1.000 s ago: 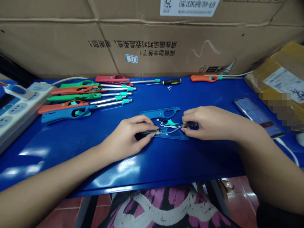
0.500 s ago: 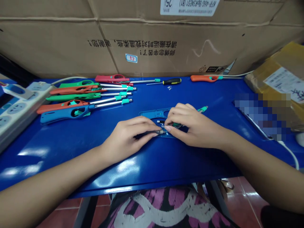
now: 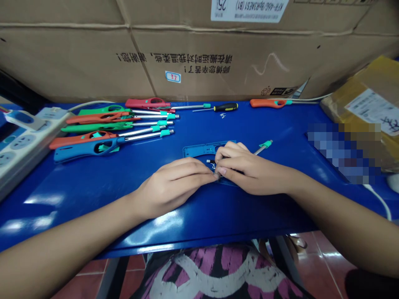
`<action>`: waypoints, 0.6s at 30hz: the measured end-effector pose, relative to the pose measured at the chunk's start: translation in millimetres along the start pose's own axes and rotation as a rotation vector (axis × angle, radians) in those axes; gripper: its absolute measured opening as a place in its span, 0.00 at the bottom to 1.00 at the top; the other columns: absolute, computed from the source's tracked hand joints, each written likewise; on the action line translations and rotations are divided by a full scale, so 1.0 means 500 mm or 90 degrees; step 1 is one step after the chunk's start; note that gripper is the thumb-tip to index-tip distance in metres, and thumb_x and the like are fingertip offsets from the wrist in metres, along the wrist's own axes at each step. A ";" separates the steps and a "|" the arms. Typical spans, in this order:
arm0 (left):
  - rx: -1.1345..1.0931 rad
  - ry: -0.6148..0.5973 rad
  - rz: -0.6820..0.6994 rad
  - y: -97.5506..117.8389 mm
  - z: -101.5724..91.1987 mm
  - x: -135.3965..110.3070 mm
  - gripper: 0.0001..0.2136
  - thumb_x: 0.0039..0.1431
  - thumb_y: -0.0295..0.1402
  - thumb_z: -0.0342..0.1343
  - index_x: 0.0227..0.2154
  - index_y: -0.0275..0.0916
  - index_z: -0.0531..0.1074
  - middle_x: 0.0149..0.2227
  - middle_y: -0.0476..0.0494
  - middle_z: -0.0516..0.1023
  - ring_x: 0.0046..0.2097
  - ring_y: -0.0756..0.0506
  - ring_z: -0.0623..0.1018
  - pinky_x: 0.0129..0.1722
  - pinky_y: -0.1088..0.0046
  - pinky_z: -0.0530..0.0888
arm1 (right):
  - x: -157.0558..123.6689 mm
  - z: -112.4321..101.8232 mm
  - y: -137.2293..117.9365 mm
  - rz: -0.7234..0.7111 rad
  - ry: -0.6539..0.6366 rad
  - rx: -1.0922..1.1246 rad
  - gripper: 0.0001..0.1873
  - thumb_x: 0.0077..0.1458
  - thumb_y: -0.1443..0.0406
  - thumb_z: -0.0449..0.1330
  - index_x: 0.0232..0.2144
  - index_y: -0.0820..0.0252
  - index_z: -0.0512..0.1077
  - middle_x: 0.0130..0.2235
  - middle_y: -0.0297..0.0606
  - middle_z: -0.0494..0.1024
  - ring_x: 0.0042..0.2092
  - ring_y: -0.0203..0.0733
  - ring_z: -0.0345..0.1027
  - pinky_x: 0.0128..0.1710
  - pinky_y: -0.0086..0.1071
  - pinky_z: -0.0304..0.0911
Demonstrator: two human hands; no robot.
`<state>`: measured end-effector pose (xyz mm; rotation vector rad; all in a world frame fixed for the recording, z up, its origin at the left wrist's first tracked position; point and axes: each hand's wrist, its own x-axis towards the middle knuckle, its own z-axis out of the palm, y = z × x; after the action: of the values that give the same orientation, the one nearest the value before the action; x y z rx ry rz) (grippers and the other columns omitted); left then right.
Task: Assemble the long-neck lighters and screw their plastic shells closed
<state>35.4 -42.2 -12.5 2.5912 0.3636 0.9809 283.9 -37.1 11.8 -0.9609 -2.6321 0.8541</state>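
My left hand (image 3: 174, 182) and my right hand (image 3: 246, 168) meet fingertip to fingertip at the middle of the blue table (image 3: 93, 182). Both are closed in a pinch over a blue lighter shell half (image 3: 199, 148) that lies flat under them. Small white wires (image 3: 213, 165) show between the fingers. A metal lighter tube with a teal tip (image 3: 264, 145) sticks out to the right from under my right hand. What the left fingers pinch is hidden beneath them.
Several finished long lighters (image 3: 109, 128) lie in a row at the left. A screwdriver (image 3: 218, 107) and an orange lighter (image 3: 269, 102) rest by the cardboard boxes (image 3: 187, 50) at the back. A power strip (image 3: 18, 141) is at far left, a taped parcel (image 3: 368, 99) at right.
My right hand has slid left over the shell to meet my left hand. The left fingers have closed further over the dark part. The teal-tipped tube now shows beyond my right hand.
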 end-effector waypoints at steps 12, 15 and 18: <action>0.036 0.028 -0.024 0.003 0.003 0.005 0.13 0.64 0.20 0.57 0.50 0.36 0.74 0.45 0.38 0.81 0.47 0.45 0.81 0.48 0.65 0.80 | -0.004 -0.001 0.003 0.007 0.022 0.018 0.12 0.70 0.62 0.49 0.34 0.57 0.68 0.39 0.36 0.70 0.45 0.43 0.59 0.49 0.41 0.50; 0.050 0.035 -0.061 0.004 0.003 0.004 0.11 0.65 0.22 0.57 0.49 0.37 0.76 0.45 0.40 0.81 0.46 0.46 0.81 0.48 0.67 0.80 | -0.006 -0.004 0.005 -0.011 0.034 0.007 0.09 0.69 0.64 0.51 0.35 0.57 0.68 0.39 0.36 0.71 0.45 0.43 0.60 0.49 0.40 0.50; 0.065 0.038 -0.097 0.002 0.004 0.003 0.10 0.66 0.24 0.57 0.49 0.38 0.76 0.45 0.41 0.81 0.46 0.47 0.81 0.49 0.70 0.80 | -0.008 -0.006 0.006 -0.026 0.057 -0.009 0.07 0.67 0.64 0.53 0.36 0.57 0.69 0.40 0.36 0.72 0.45 0.43 0.61 0.49 0.40 0.50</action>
<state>37.9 -43.2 -12.7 2.5832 0.6331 1.0112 289.6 -36.5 12.7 -0.9223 -2.5762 0.7665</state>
